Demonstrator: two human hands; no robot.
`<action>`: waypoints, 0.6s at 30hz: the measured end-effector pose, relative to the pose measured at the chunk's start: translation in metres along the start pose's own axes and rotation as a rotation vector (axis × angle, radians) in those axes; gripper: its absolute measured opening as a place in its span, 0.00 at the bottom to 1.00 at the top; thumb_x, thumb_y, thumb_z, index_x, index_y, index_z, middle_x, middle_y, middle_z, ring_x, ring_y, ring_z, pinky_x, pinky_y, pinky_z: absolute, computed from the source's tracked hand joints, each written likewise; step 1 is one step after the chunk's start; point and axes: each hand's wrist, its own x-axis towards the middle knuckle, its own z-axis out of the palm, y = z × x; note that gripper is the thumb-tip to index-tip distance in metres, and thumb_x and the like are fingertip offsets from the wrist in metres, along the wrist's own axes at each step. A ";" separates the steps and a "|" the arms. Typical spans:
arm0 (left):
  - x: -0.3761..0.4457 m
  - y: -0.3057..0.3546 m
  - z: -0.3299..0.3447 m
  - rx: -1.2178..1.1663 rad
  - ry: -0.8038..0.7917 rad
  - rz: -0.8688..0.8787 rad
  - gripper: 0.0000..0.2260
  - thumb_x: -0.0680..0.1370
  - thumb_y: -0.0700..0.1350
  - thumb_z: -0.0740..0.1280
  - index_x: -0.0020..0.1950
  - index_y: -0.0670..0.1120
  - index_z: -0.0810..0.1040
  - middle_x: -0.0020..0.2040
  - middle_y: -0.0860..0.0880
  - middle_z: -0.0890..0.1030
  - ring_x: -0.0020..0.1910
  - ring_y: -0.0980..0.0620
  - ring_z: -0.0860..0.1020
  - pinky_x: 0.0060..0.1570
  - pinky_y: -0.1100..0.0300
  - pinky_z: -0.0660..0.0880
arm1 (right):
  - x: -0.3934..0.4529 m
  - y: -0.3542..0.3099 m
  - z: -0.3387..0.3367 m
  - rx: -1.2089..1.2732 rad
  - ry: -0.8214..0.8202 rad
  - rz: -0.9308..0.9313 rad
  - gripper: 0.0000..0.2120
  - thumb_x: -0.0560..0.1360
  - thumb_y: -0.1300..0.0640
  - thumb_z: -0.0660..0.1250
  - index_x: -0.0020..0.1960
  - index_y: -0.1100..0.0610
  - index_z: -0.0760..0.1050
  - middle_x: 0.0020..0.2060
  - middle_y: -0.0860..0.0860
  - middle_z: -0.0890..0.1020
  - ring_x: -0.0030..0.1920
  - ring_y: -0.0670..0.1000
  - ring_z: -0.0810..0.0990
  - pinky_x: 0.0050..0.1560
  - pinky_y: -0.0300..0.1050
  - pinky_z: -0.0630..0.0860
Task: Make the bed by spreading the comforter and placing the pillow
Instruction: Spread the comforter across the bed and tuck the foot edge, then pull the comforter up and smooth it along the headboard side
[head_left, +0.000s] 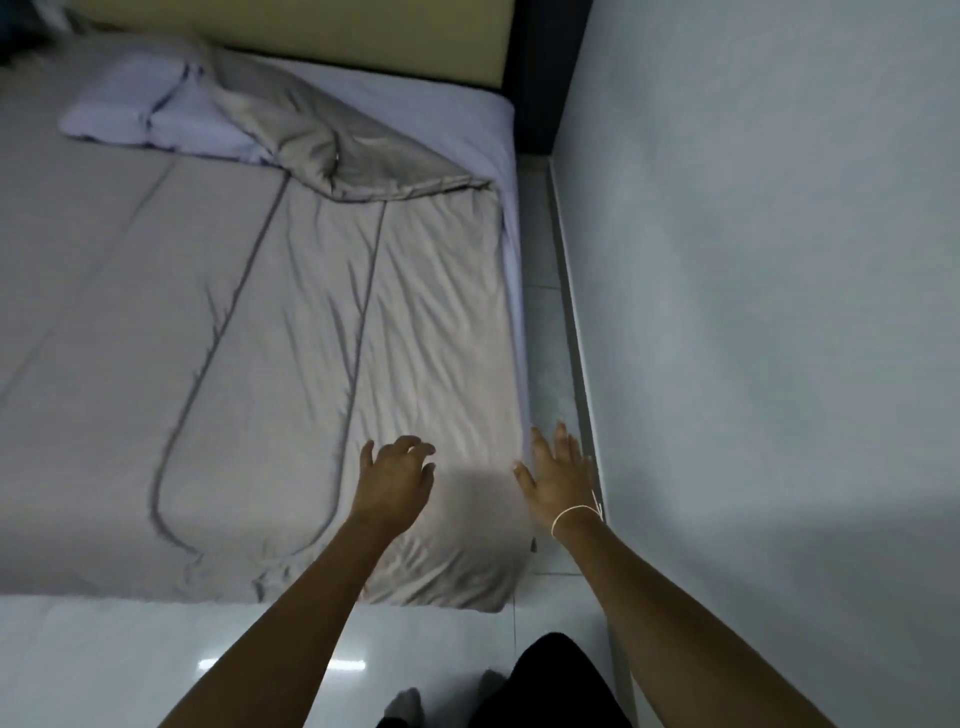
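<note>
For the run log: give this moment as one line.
left hand: open, over comforter | right hand: open, past bed edge | comforter corner folded back | pillow at headboard

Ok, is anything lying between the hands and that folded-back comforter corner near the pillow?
Nothing visible does. Between the left hand, the right hand and the folded-back corner lies only the spread comforter itself. The pillow sits left of the fold, partly under it.

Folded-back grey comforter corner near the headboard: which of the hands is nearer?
Left, narrowly. The left hand hovers over the grey comforter below the folded-back corner; the right hand hangs off the bed's side edge.
</note>
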 end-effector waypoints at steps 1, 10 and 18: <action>0.006 0.008 -0.011 0.003 0.018 0.020 0.14 0.81 0.48 0.58 0.65 0.49 0.74 0.66 0.49 0.74 0.62 0.47 0.74 0.71 0.45 0.52 | 0.002 -0.004 -0.013 0.023 0.038 -0.006 0.29 0.79 0.42 0.54 0.76 0.49 0.53 0.78 0.57 0.46 0.77 0.60 0.51 0.74 0.60 0.54; 0.109 0.083 -0.051 -0.014 0.077 -0.035 0.14 0.81 0.48 0.58 0.65 0.51 0.73 0.68 0.50 0.71 0.63 0.51 0.73 0.71 0.46 0.53 | 0.082 0.025 -0.092 0.147 0.147 -0.063 0.24 0.78 0.43 0.58 0.72 0.49 0.63 0.78 0.56 0.47 0.76 0.58 0.54 0.74 0.55 0.58; 0.210 0.140 -0.042 -0.021 0.039 -0.180 0.15 0.81 0.49 0.58 0.67 0.50 0.71 0.69 0.50 0.70 0.65 0.50 0.72 0.71 0.46 0.55 | 0.185 0.082 -0.146 0.163 0.081 -0.123 0.26 0.78 0.41 0.57 0.74 0.49 0.62 0.78 0.55 0.46 0.77 0.58 0.52 0.74 0.56 0.58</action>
